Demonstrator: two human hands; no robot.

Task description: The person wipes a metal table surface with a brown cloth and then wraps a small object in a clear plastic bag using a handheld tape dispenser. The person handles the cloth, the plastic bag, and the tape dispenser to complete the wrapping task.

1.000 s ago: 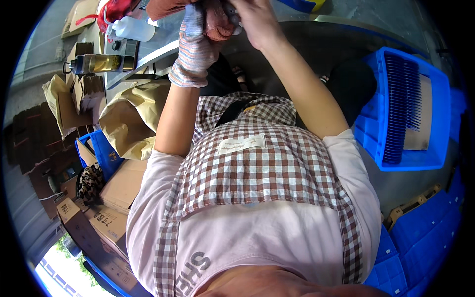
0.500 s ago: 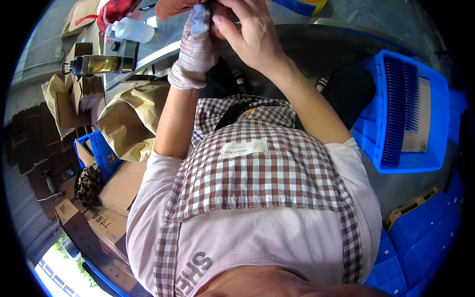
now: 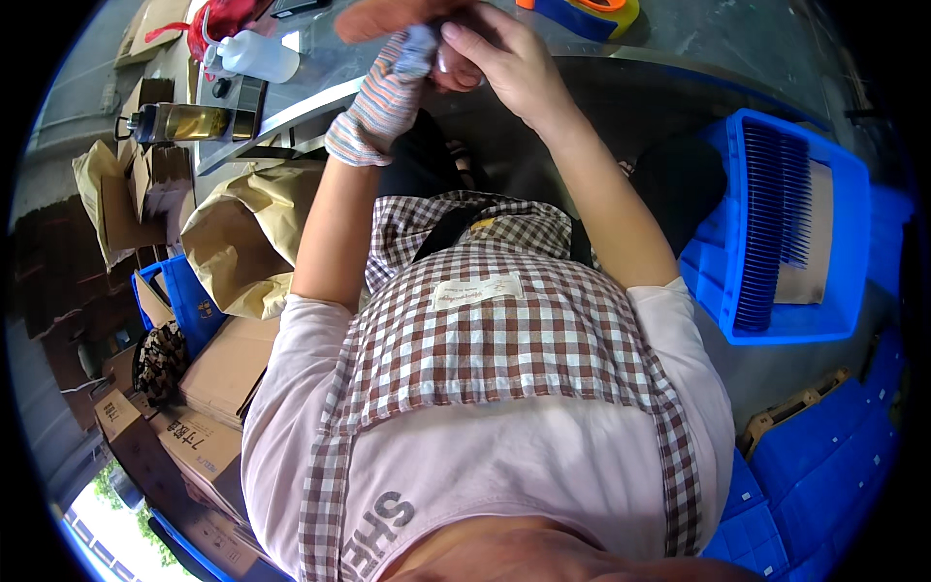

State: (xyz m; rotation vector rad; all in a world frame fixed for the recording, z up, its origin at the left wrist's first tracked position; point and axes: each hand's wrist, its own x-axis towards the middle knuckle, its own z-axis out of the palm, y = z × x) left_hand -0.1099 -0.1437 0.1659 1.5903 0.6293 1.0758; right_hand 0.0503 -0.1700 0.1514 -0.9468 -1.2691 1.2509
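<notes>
A striped knit glove covers my left hand, whose fingers are closed on a reddish-brown cloth at the top edge of the view. My bare right hand meets it from the right, its fingers curled round another part of the same cloth. Part of the bundle hangs between both hands, just over the metal table's near edge. Anything wrapped inside the cloth is hidden, and the top of it is cut off by the picture's rim.
On the table's left stand a white squeeze bottle, a drink bottle and a red bag. Tape rolls lie at the far right. A blue crate holds rows of dark, thin discs. Cardboard boxes sit left.
Both hands have shifted slightly, and the cloth has swung a little rightward and lower, showing more of it. My right hand is wrapped closer round it.
</notes>
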